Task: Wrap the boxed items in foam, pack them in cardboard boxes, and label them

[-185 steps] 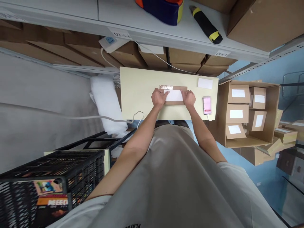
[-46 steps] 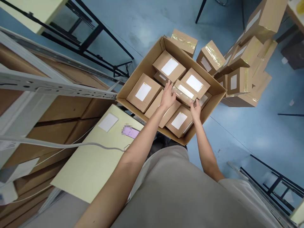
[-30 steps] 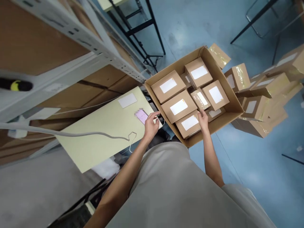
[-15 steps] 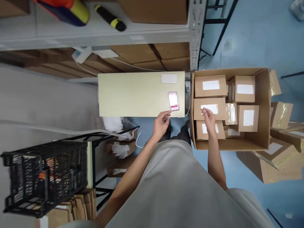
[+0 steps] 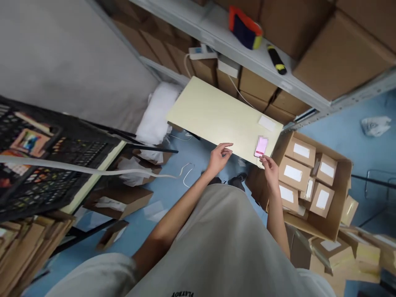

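My left hand [image 5: 220, 159] is by the front edge of the pale yellow tabletop [image 5: 213, 111], fingers stretched forward and apart, holding nothing. My right hand [image 5: 270, 172] is at the table's front right corner, its fingertips just below the near end of a smartphone [image 5: 261, 147] with a lit screen. Its fingers are loosely bent with nothing visible in them; whether they touch the phone I cannot tell. A white slip or label stack [image 5: 267, 123] lies behind the phone. To the right stands a big open carton [image 5: 342, 198] holding several small labelled boxes [image 5: 293, 173].
A metal shelf [image 5: 297, 88] with cartons, a black-and-yellow tool [image 5: 276, 60] and a coloured packet [image 5: 244, 29] runs behind the table. To the left are a black crate [image 5: 77, 169], flattened cardboard [image 5: 27, 247] and a white roll [image 5: 157, 113]. More boxes [image 5: 355, 251] lie at the right.
The view has turned toward the left, so the table now slants. My right hand has moved from above the carton's boxes to beside the phone. My left hand stays by the table's front edge.
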Demonstrator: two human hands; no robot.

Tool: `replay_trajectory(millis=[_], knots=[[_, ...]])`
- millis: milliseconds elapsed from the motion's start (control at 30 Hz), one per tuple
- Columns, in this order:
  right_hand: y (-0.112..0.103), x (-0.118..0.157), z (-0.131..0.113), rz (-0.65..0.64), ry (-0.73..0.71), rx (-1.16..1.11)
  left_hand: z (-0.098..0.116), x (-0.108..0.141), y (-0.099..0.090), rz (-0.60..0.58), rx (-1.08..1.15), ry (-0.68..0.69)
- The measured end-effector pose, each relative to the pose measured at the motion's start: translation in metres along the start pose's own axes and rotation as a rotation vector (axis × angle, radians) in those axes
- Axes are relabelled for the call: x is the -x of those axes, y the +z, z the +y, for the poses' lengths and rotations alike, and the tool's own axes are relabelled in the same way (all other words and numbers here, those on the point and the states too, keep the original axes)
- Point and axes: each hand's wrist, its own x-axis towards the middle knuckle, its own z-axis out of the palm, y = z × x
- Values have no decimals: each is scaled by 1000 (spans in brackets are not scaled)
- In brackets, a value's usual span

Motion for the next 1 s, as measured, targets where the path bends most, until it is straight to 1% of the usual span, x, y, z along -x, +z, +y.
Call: replay_trajectory(millis=[100, 233, 300, 400, 500, 567, 633, 800, 867, 900, 1000], knots=[[60, 10, -36, -61, -55, 19, 7, -4, -62, 98, 86, 18], [154, 22, -74, -201, -118, 55, 16, -1, -156, 270, 150, 63], [205, 27, -90, -299, -143, 82, 19, 5, -206, 371, 169, 76], [283, 37, -112, -470, -188, 137, 18, 21, -277, 533, 206, 54], [359, 47, -134, -648, -238, 181, 9, 39, -339, 718, 217, 18], [407, 53, -147, -763, -279, 210, -1, 52, -373, 841, 205, -11], [454, 57, -158, -871, -319, 236, -11, 64, -404, 949, 183, -50], [570, 64, -180, -1095, -341, 249, -28, 86, -475, 1149, 113, -135], [615, 69, -187, -1178, -355, 275, -31, 87, -505, 1216, 93, -154], [638, 71, -191, -1206, -389, 305, -33, 86, -520, 1245, 87, -163], [702, 82, -200, -1249, -588, 451, -44, 70, -564, 1295, 72, -175]])
